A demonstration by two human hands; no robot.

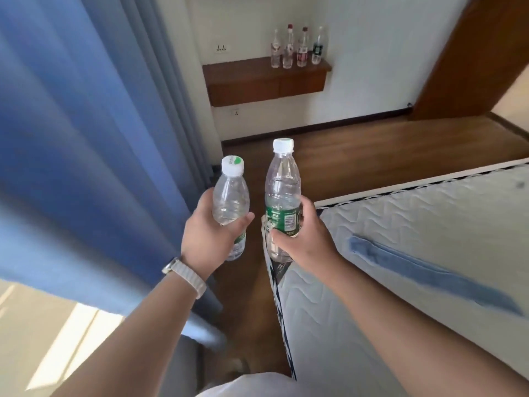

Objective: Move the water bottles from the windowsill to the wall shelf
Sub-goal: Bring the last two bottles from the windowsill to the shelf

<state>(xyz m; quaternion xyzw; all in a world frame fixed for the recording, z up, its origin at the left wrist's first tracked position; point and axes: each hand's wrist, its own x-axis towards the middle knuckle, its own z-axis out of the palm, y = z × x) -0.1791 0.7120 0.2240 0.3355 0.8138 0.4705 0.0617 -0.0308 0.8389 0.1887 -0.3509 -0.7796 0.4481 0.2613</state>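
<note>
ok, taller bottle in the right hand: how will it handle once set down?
Likely tippy: the taller bottle is tall and narrow. Its thin ribbed plastic probably dents if the right hand squeezes hard. Fill level unclear, so weight is a guess.

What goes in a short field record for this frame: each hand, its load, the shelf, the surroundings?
left hand: grips the shorter bottle, upright, around its lower body
right hand: grips the taller bottle, upright, at its green label
wall shelf: ahead, four bottles standing in a row on its right half
surroundings: blue curtain on the left, quilted mattress on the right
task state: both held bottles not yet on the shelf
</note>
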